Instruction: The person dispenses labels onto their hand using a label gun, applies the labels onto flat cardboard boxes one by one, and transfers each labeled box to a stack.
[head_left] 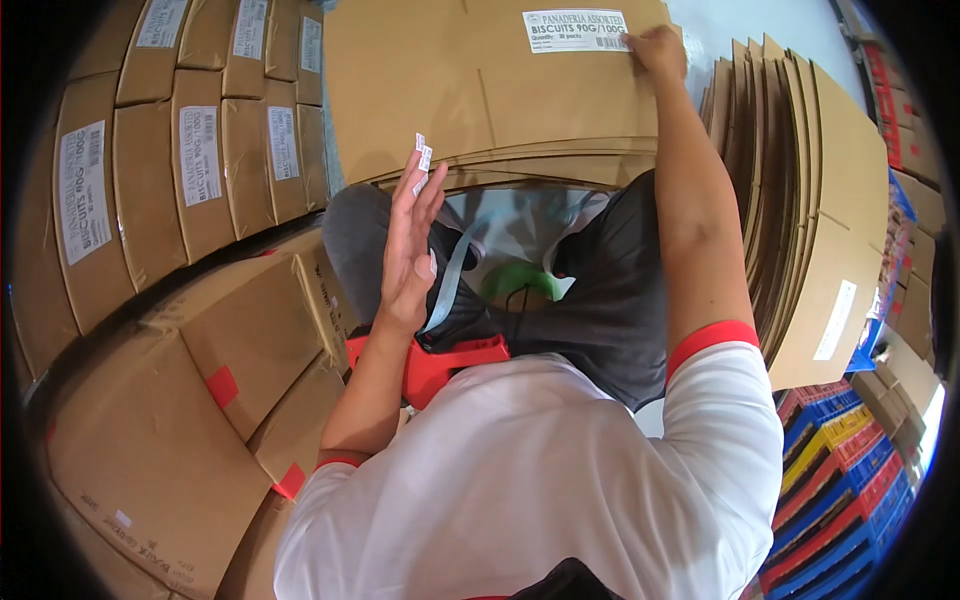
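Note:
My left hand (405, 262) is raised above my lap, fingers stretched out, with several small white stickers (424, 158) on its fingertips. Ahead of me lies a stack of flattened cardboard cartons (410, 80). The top one bears a white printed label (560, 40) reading "Panaderia Assorted Biscuits 90G/100G". At that label's right edge, the fingertips of my right hand (660, 52) are pressed together against the surface. Whatever they may pinch there is hidden. A red plastic object (445, 368) sits by my lap, its kind unclear.
Labelled closed cartons (140, 180) are stacked at the left, with larger boxes (150, 440) nearer me. More flattened cartons (835, 210) stand upright at the right. Behind them are stacked red, blue and yellow crates (845, 480). Something green (515, 280) lies between my legs.

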